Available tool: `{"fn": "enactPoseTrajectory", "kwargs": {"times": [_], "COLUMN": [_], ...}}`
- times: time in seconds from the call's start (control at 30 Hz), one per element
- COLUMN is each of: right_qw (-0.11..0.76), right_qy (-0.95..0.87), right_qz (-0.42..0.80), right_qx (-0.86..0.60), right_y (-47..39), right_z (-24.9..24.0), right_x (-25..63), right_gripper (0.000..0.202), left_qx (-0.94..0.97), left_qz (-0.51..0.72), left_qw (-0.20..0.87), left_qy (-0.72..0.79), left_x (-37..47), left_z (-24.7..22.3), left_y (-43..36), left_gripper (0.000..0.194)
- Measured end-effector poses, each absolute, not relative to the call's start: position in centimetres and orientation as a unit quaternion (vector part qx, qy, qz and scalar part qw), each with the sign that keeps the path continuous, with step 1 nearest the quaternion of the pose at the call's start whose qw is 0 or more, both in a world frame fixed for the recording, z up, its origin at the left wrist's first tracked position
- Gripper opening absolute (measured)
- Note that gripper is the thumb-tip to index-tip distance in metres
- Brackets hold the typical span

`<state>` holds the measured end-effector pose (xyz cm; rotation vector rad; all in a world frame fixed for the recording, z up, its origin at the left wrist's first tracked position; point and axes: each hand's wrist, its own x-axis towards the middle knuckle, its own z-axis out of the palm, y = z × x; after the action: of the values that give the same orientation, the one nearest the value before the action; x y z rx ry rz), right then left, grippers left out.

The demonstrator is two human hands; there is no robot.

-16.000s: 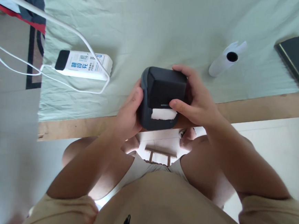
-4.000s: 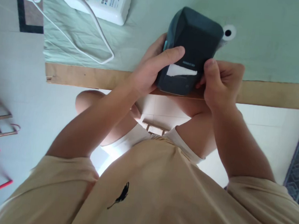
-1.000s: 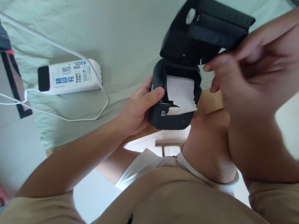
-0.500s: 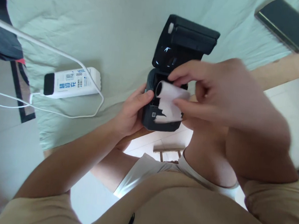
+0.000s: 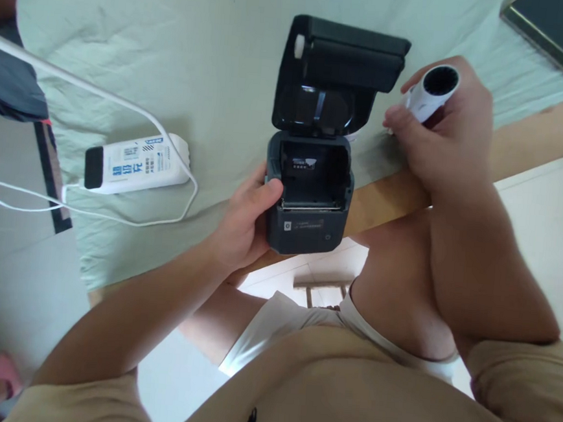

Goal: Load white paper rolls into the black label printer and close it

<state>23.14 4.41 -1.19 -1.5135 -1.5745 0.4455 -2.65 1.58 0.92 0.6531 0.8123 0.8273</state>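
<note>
A black label printer (image 5: 307,229) stands with its lid (image 5: 345,53) raised and its inner compartment bare. My left hand (image 5: 247,215) grips the printer's left side, thumb on the rim. Off to the right of the printer, my right hand (image 5: 448,126) is closed round a white paper roll (image 5: 424,99), whose dark hollow core faces up. The roll is just above the pale green cloth.
A white power bank (image 5: 136,164) with a white cable (image 5: 124,102) lies on the green cloth (image 5: 201,48) at the left. A dark flat case (image 5: 558,38) is at the top right. The wooden edge (image 5: 379,202) runs below the printer. A pink slipper (image 5: 0,371) shows at the lower left.
My right hand has lifted the paper roll out of the printer and moved it right. The compartment now shows bare. My left hand still holds the printer, which has shifted slightly.
</note>
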Motion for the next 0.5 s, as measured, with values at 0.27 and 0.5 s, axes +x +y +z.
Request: {"fn": "enactPoseTrajectory", "kwargs": {"times": [0.27,0.5], "right_qw": [0.387,0.434], "right_qy": [-0.607,-0.721], "right_qz": [0.085,-0.014], "right_qx": [-0.689,-0.540], "right_y": [4.0,2.3], "right_z": [-0.7,0.1], "right_x": [22.5,19.1], "right_gripper": [0.052,0.033], "left_qx": [0.266,0.295], "left_qz": [0.429,0.374], "left_qw": [0.741,0.794], "left_qy": [0.442,0.379], "left_x": [-3.0,-3.9], "left_z": [0.9,0.2], "left_y": [2.4,3.6], "left_gripper": [0.028,0.025]}}
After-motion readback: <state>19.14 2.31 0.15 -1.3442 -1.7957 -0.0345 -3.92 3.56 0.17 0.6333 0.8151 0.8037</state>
